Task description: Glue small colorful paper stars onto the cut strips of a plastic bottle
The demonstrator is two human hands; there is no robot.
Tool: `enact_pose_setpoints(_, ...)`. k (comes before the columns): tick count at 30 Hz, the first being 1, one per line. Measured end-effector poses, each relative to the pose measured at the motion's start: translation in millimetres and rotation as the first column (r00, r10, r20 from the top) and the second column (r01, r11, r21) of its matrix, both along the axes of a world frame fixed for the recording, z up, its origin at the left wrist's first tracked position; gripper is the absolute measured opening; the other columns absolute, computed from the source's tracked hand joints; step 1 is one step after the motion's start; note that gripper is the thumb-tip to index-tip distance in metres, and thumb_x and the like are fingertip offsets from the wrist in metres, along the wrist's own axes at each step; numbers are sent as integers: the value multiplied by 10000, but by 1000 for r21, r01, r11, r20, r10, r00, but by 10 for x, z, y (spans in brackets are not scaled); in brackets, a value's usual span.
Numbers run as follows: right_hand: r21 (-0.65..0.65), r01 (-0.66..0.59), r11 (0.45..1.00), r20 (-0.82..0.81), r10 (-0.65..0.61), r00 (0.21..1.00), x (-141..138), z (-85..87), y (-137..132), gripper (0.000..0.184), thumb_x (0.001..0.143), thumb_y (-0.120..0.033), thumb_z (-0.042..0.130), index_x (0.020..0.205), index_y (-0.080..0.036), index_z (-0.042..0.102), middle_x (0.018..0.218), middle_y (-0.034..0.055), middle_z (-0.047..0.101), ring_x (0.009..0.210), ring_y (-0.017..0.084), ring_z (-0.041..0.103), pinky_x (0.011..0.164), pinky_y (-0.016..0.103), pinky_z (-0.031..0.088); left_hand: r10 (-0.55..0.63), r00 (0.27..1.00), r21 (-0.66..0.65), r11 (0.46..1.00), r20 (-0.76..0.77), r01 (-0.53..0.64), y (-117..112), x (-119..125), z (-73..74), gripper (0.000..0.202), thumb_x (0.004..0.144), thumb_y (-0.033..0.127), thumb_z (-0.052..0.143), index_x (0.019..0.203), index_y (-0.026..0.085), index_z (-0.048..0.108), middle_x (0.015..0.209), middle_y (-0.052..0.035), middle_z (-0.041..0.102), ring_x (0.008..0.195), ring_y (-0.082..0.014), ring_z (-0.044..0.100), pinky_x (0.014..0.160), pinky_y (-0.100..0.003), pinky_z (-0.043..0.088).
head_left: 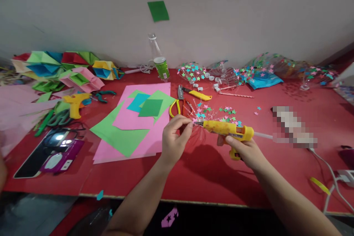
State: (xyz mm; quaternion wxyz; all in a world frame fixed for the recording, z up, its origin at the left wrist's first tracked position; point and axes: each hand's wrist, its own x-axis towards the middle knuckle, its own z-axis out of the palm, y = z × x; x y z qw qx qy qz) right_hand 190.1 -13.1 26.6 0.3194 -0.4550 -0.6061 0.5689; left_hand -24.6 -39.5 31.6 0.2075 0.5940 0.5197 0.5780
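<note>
My right hand [243, 149] is wrapped round the grip of a yellow glue gun [225, 128], whose nozzle points left. My left hand [174, 135] is closed in a pinch just at the nozzle tip, holding something small that I cannot make out, against a clear plastic piece [212, 116] dotted with small coloured stars. Both hands hover over the red table [193, 177], near its middle.
Pink and green paper sheets [132, 125] lie left of my hands. Yellow-handled pliers [177, 103], a yellow cutter [199, 95], a green-labelled bottle [160, 64], folded paper shapes [63, 70], a second glue gun [75, 103], a phone [44, 151] and star-covered plastic pieces [265, 68] surround them.
</note>
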Motion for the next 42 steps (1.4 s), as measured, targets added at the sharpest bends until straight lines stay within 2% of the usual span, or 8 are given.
enact_pose_setpoints(7,-32,50,998,-3,-50,999,-12,17,-11,416,714,-594,668,707,-179,650,675,33,644,587,141,563,523,263,457,11,998,40,999,-68,-8,-7,-2,-7,166,890,164,560,726,178,580,712,12,538,646,-99,487,600,-227,399)
enact_pose_setpoints(12,-7,31,999,14,-31,999,-9,34,-14,406,730,-578,649,676,-175,644,640,21,622,512,103,485,458,238,390,7,998,51,999,-67,-3,-7,3,-18,150,887,155,555,742,175,591,736,7,549,658,-98,504,607,-226,408)
enact_pose_setpoints(25,24,53,998,27,-53,998,-6,3,-7,406,720,-593,638,662,-191,636,659,48,646,648,174,588,564,279,476,18,998,34,999,-55,-16,-15,14,0,169,890,188,554,724,182,587,709,5,544,649,-109,494,597,-241,405)
enact_pose_setpoints(32,0,73,997,40,-73,997,-1,14,-20,416,702,-608,649,666,-194,638,666,53,641,637,175,581,520,273,469,13,999,43,999,-44,-11,-13,16,9,166,890,176,558,727,181,583,715,10,547,649,-103,501,599,-230,406)
enact_pose_setpoints(37,33,35,999,39,-36,999,23,-31,-23,408,736,-603,645,654,-203,643,619,37,613,575,158,540,470,263,440,23,996,45,999,-87,-19,-15,11,-3,162,894,175,552,735,180,584,715,5,541,648,-106,490,603,-238,405)
enact_pose_setpoints(42,69,49,996,21,-50,998,36,-68,-23,369,752,-566,654,699,-201,661,635,33,633,572,153,541,470,258,449,27,994,62,998,-101,-21,-13,7,-18,161,895,175,548,737,180,582,715,8,535,641,-103,484,595,-236,399)
